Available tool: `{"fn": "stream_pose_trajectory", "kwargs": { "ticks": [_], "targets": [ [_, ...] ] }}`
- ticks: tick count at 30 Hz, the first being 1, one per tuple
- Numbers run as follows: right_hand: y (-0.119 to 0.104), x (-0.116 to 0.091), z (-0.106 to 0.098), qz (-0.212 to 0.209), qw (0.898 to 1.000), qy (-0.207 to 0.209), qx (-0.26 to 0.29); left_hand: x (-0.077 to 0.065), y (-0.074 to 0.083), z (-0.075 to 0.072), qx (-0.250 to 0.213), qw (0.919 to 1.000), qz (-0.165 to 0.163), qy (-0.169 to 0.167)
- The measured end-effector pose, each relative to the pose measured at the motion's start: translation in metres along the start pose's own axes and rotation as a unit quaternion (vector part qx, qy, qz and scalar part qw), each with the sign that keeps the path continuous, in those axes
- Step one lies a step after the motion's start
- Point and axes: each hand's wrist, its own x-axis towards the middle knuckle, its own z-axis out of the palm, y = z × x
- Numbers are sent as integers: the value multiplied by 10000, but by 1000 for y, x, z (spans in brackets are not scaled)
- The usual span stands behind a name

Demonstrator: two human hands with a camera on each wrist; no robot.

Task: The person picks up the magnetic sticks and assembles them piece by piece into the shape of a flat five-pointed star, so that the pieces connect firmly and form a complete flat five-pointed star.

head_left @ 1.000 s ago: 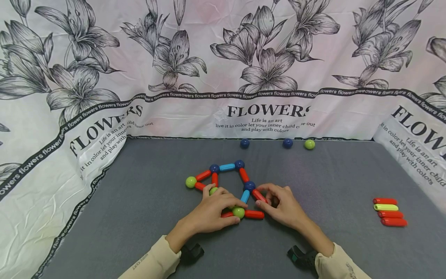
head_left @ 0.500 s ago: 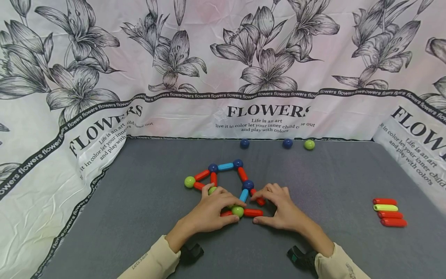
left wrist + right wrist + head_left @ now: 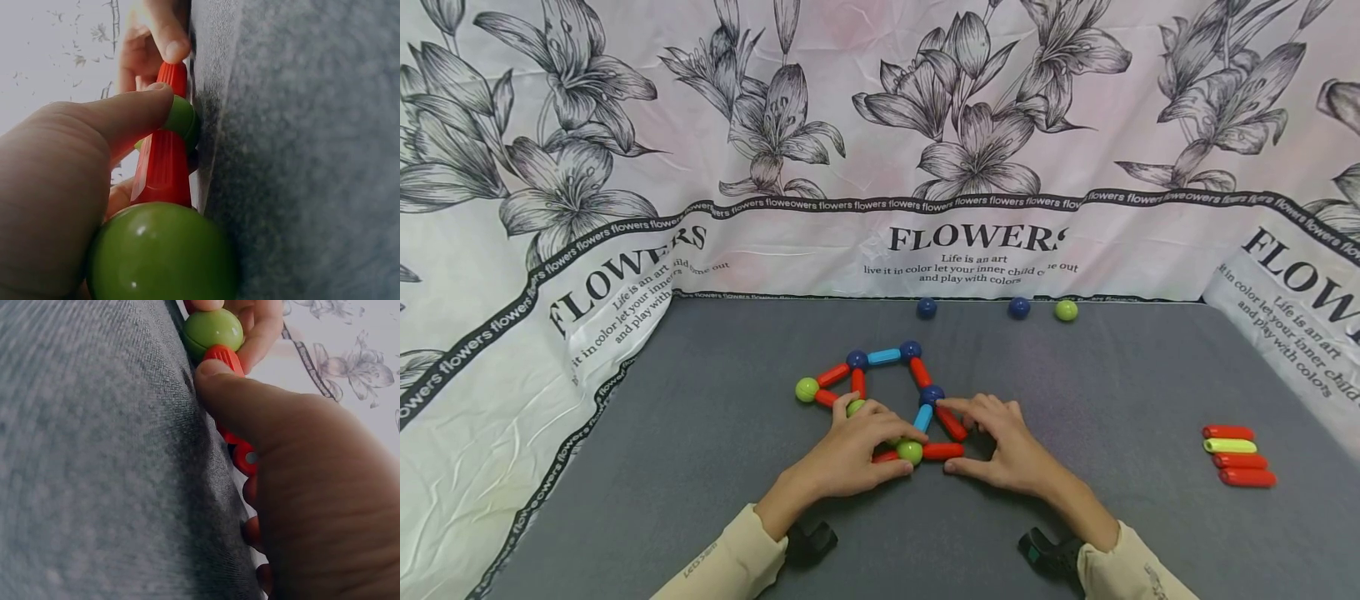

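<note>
A flat figure of magnetic rods and balls lies on the grey table. My left hand (image 3: 857, 448) reaches over its near side, thumb and fingers pinching a green ball (image 3: 909, 452). From that ball a red rod (image 3: 944, 451) points right, and a light blue rod (image 3: 923, 417) runs up to a dark blue ball (image 3: 932, 395). Another red rod (image 3: 952, 424) slants down from the blue ball. My right hand (image 3: 1007, 446) spreads beside these rods: its index finger is at the blue ball, its thumb at the lower red rod. My left hand partly covers a second green ball (image 3: 855, 407).
Farther back in the figure are two dark blue balls joined by a light blue rod (image 3: 884, 357), with a green ball (image 3: 807, 389) at left. Loose balls, two blue and one green (image 3: 1066, 311), lie along the back edge. Several rods (image 3: 1236, 461) lie at right.
My right hand has let go of the slanting red rod and spread its fingers, the index moving to the blue ball. The figure has shifted slightly left and back with my left hand.
</note>
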Motion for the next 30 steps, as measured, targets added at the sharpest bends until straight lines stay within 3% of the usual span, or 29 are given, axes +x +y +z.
{"fn": "stream_pose_trajectory", "kwargs": {
  "ticks": [6, 13, 17, 30],
  "targets": [
    [1, 1, 1, 402, 9986, 325, -60, -1, -3, -2, -9, 9997, -247, 89],
    [3, 1, -1, 900, 9902, 1056, -157, -2, -7, -3, 757, 9964, -314, 210],
    [3, 2, -3, 1233, 9813, 1462, -222, -2, -6, -5, 916, 9953, -259, 161],
    [7, 11, -5, 1794, 9732, 1410, -289, -3, -1, -8, 921, 9955, -234, 57]
  ]
}}
